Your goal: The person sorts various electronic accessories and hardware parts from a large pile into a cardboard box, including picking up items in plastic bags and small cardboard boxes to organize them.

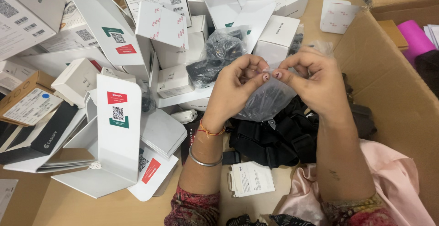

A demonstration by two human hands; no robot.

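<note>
- Left hand (238, 86) and right hand (315, 77), fingers curled tight, pinch the crinkly top edge of a clear plastic bag (265, 100).
- Bag hangs above matte black straps (274, 137), beside glossy white cartons (171, 82).

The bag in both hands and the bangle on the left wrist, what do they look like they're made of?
The bag looks like thin clear plastic film: glossy, crinkled, with dark contents showing through. Left hand and right hand pinch its top edge. The bangle looks like polished silver-coloured metal, judging by its bright sheen, though the exact metal can't be told.
</note>
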